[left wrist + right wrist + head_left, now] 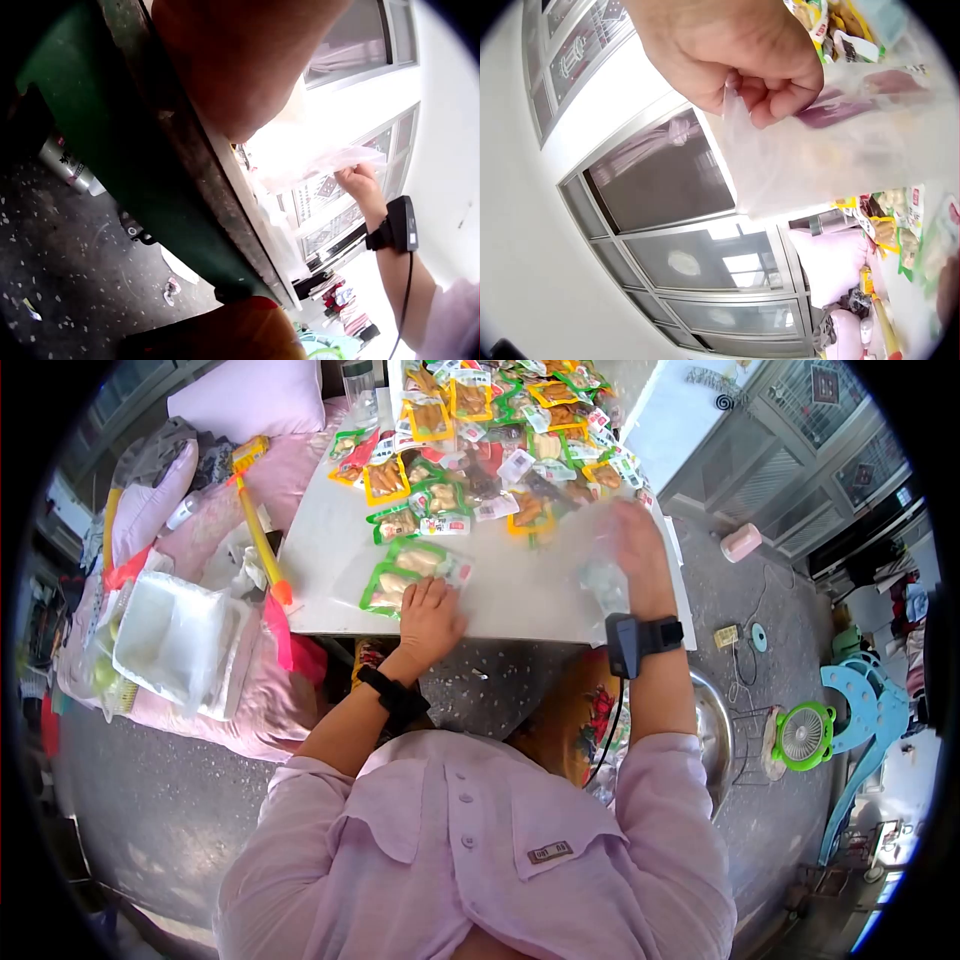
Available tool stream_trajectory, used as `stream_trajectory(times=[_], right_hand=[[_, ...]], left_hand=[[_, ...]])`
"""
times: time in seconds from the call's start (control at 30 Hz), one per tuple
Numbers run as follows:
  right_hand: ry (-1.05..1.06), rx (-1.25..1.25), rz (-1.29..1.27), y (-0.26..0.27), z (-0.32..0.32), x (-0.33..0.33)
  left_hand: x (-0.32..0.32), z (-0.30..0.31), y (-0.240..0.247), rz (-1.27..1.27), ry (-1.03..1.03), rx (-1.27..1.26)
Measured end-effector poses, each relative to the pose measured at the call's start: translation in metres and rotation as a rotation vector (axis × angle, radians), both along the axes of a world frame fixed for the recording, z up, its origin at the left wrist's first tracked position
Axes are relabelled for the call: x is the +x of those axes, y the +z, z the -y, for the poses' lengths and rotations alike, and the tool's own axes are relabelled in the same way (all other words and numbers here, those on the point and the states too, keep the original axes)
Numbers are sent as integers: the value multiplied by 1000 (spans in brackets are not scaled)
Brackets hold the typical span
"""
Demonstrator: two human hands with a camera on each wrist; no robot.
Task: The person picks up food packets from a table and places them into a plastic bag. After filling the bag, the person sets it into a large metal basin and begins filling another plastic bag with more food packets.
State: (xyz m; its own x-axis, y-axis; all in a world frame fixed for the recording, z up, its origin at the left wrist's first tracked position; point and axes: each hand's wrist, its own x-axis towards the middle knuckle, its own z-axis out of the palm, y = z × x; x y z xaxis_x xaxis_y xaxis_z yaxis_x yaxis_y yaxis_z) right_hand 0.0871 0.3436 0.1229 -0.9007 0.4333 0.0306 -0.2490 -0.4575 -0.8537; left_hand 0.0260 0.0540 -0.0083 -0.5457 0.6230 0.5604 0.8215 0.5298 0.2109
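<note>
Head view: right hand pinches clear bag, left hand atop.

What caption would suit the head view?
Right hand pinches a clear bag; left hand rests on green packets on white table.

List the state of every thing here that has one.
clear bag: one edge pinched and lifted, the rest on the white table.
right hand: fingers curled, pinching the bag.
left hand: flat, pressing the green packets.
green packets: lying flat at the table's near edge.
snack pile: heaped loose at the far end.
</note>
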Motion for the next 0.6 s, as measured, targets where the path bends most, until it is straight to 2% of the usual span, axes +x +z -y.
stream_trajectory(times=[0.07,0.13,0.23,0.33,0.47,0.53,0.6], right_hand=[[-84,-10,-13,14,-42,13],[-194,159,-155,30,-40,40],[-322,265,-154,35,-36,76],[-542,169,40,-30,-67,109],[-587,59,289,-142,-125,147],[-574,66,369,-175,-152,155],[-563,180,444,-189,-173,157]], left_hand=[[-1,1,-3,-3,3,-25],[0,0,-2,1,7,-18],[0,0,-2,15,7,-11],[-1,-1,-3,12,16,-11],[1,-1,0,17,20,-28],[1,-1,-1,18,21,-30],[2,-1,0,35,27,-34]])
